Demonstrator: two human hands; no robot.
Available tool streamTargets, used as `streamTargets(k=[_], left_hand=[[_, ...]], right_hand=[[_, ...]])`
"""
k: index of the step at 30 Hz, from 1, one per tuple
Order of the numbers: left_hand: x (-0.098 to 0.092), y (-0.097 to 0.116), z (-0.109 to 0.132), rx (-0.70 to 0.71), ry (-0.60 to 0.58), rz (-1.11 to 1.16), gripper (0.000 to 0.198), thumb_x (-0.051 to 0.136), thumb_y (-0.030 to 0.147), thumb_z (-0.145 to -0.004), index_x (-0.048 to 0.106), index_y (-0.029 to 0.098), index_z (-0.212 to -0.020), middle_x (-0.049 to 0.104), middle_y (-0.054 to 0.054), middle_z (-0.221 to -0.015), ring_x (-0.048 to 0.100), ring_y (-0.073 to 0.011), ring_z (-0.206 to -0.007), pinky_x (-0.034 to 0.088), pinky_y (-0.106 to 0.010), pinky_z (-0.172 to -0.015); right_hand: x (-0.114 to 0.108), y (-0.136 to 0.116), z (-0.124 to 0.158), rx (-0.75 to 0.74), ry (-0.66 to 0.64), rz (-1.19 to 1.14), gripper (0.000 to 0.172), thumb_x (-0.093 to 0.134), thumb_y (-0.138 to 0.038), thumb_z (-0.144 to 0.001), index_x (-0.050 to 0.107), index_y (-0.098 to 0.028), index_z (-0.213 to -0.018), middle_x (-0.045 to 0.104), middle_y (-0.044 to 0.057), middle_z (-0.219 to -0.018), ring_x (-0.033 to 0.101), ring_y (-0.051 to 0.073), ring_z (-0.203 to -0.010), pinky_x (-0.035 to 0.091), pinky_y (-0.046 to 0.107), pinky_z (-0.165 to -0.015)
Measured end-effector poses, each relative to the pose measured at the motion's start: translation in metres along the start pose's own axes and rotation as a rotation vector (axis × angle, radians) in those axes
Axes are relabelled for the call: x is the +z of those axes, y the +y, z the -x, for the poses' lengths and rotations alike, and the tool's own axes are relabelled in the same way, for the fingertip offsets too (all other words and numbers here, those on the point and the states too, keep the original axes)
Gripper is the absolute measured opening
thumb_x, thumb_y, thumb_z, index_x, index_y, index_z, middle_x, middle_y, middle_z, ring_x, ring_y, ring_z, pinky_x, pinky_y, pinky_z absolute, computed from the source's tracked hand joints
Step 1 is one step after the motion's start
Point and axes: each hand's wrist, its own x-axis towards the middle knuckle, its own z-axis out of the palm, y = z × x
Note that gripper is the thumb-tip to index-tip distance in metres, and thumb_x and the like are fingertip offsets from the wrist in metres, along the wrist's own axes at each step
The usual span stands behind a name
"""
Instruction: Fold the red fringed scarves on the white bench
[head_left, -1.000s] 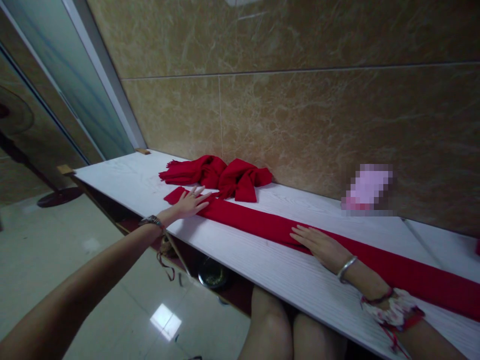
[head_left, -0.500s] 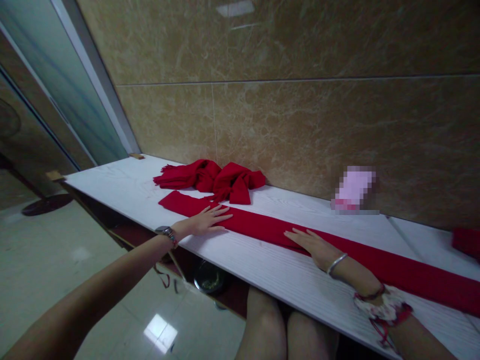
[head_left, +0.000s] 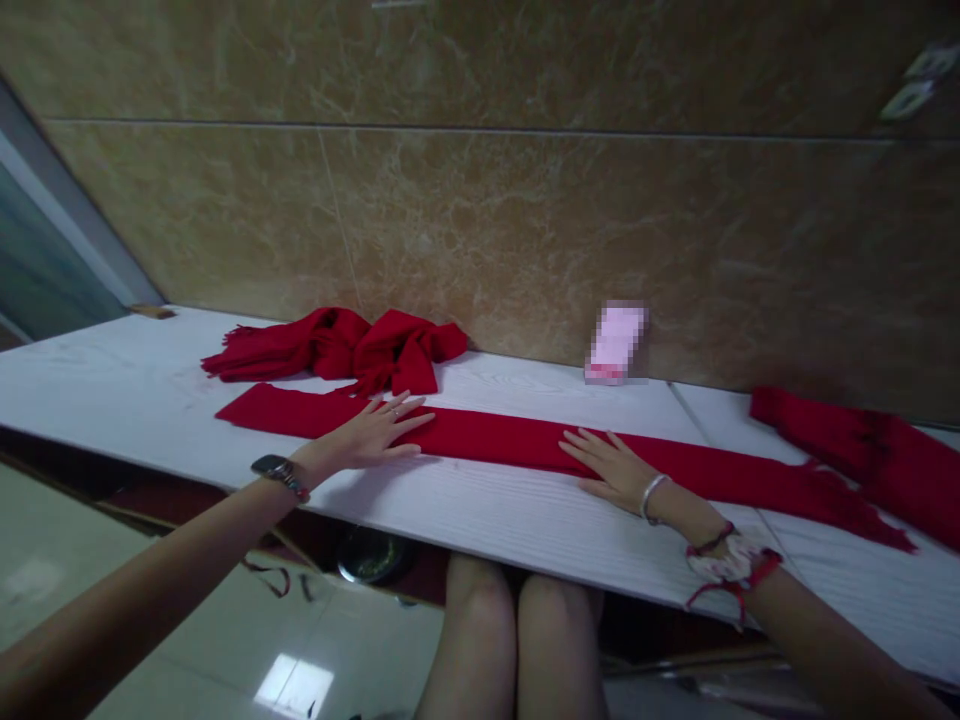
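A long red scarf point(head_left: 487, 437) lies flat in a narrow folded strip along the white table point(head_left: 495, 510), its fringe spread at the right end. On its left half rests my left hand point(head_left: 375, 430), palm down with the fingers spread. My right hand point(head_left: 611, 470) lies flat on the strip farther right, fingers stretched out. Behind the left end, a crumpled heap of red scarf cloth point(head_left: 322, 345) with fringes sits close to the wall.
More red cloth point(head_left: 862, 450) lies at the right by the wall. A blurred pink object point(head_left: 616, 342) stands against the marbled wall point(head_left: 525, 230). Under the tabletop, a dark round bowl-like thing point(head_left: 371, 555) sits on a shelf, left of my knees point(head_left: 517, 640).
The view has swung to the right, bringing in the scarf's fringed end and more of the right-hand cloth. My right hand has shifted slightly along the scarf; both hands stay flat.
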Motion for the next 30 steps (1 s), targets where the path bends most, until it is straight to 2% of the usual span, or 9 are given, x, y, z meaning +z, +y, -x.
streamTargets(k=[4, 9, 13, 16, 19, 22, 25, 27, 30], left_hand=[[0.007, 0.03, -0.032, 0.077, -0.038, 0.058, 0.049, 0.026, 0.047, -0.09, 0.025, 0.031, -0.136, 0.022, -0.004, -0.145, 0.016, -0.0266, -0.132, 0.016, -0.046, -0.102], [0.014, 0.033, -0.038, 0.056, -0.074, 0.075, 0.047, 0.024, 0.038, -0.091, 0.025, 0.03, -0.137, 0.023, -0.004, -0.144, 0.018, -0.0251, -0.131, 0.017, -0.047, -0.102], [0.005, 0.031, -0.036, 0.022, -0.135, 0.094, 0.049, 0.027, 0.03, -0.087, 0.029, 0.026, -0.136, 0.023, -0.005, -0.144, 0.018, -0.0258, -0.131, 0.017, -0.051, -0.101], [-0.007, 0.044, -0.048, -0.059, -0.163, 0.099, 0.049, 0.03, 0.02, -0.081, 0.038, 0.022, -0.13, 0.033, -0.008, -0.139, 0.027, -0.0249, -0.128, 0.022, -0.053, -0.099], [-0.017, 0.081, -0.075, -0.123, -0.036, 0.08, 0.047, 0.028, 0.015, -0.081, 0.044, 0.016, -0.124, 0.037, -0.011, -0.136, 0.028, -0.023, -0.128, 0.021, -0.05, -0.102], [-0.016, 0.128, -0.102, 0.015, 0.056, 0.128, 0.046, 0.026, 0.026, -0.087, 0.038, 0.017, -0.13, 0.026, -0.009, -0.143, 0.02, -0.023, -0.131, 0.02, -0.048, -0.103], [-0.004, 0.159, -0.115, 0.198, 0.039, 0.115, 0.051, 0.03, 0.039, -0.088, 0.03, 0.019, -0.135, 0.023, -0.009, -0.144, 0.016, -0.0257, -0.132, 0.017, -0.049, -0.103], [0.003, 0.165, -0.116, 0.241, 0.018, 0.101, 0.052, 0.03, 0.042, -0.089, 0.028, 0.022, -0.136, 0.025, -0.008, -0.143, 0.017, -0.0275, -0.131, 0.017, -0.05, -0.103], [0.006, 0.163, -0.114, 0.269, -0.008, 0.089, 0.049, 0.027, 0.043, -0.09, 0.028, 0.028, -0.136, 0.023, -0.007, -0.144, 0.017, -0.0293, -0.131, 0.016, -0.051, -0.102]], right_hand=[[-0.001, -0.002, 0.007, 0.031, 0.011, 0.067, 0.051, 0.035, -0.041, -0.088, 0.028, -0.026, -0.136, 0.027, 0.008, -0.143, 0.019, 0.027, -0.131, 0.018, 0.056, -0.101], [-0.003, 0.022, 0.044, 0.118, -0.042, 0.124, 0.045, 0.033, -0.038, -0.089, 0.031, -0.031, -0.134, 0.024, 0.006, -0.144, 0.019, 0.029, -0.131, 0.022, 0.058, -0.099], [-0.004, 0.057, 0.088, 0.242, -0.068, 0.124, 0.045, 0.029, -0.041, -0.09, 0.03, -0.034, -0.134, 0.026, 0.004, -0.143, 0.023, 0.03, -0.129, 0.026, 0.058, -0.097], [-0.007, 0.075, 0.106, 0.303, -0.045, 0.129, 0.045, 0.026, -0.041, -0.09, 0.032, -0.031, -0.133, 0.033, 0.006, -0.141, 0.028, 0.028, -0.128, 0.028, 0.056, -0.097], [-0.015, 0.065, 0.093, 0.382, 0.02, 0.124, 0.046, 0.027, -0.038, -0.09, 0.036, -0.026, -0.133, 0.035, 0.01, -0.139, 0.028, 0.028, -0.128, 0.025, 0.056, -0.099], [-0.021, 0.029, 0.056, 0.413, 0.086, 0.058, 0.047, 0.027, -0.037, -0.09, 0.032, -0.022, -0.135, 0.03, 0.01, -0.141, 0.023, 0.027, -0.13, 0.023, 0.055, -0.101], [-0.018, 0.002, 0.029, 0.317, 0.066, 0.032, 0.047, 0.027, -0.039, -0.091, 0.029, -0.027, -0.136, 0.029, 0.007, -0.142, 0.022, 0.026, -0.13, 0.022, 0.055, -0.101], [-0.013, 0.006, 0.03, 0.311, 0.032, 0.021, 0.045, 0.025, -0.038, -0.091, 0.028, -0.03, -0.135, 0.028, 0.005, -0.143, 0.021, 0.025, -0.131, 0.022, 0.056, -0.1], [-0.007, 0.041, 0.062, 0.458, 0.02, 0.021, 0.045, 0.026, -0.033, -0.091, 0.028, -0.029, -0.136, 0.029, 0.005, -0.143, 0.023, 0.025, -0.13, 0.023, 0.055, -0.101]])
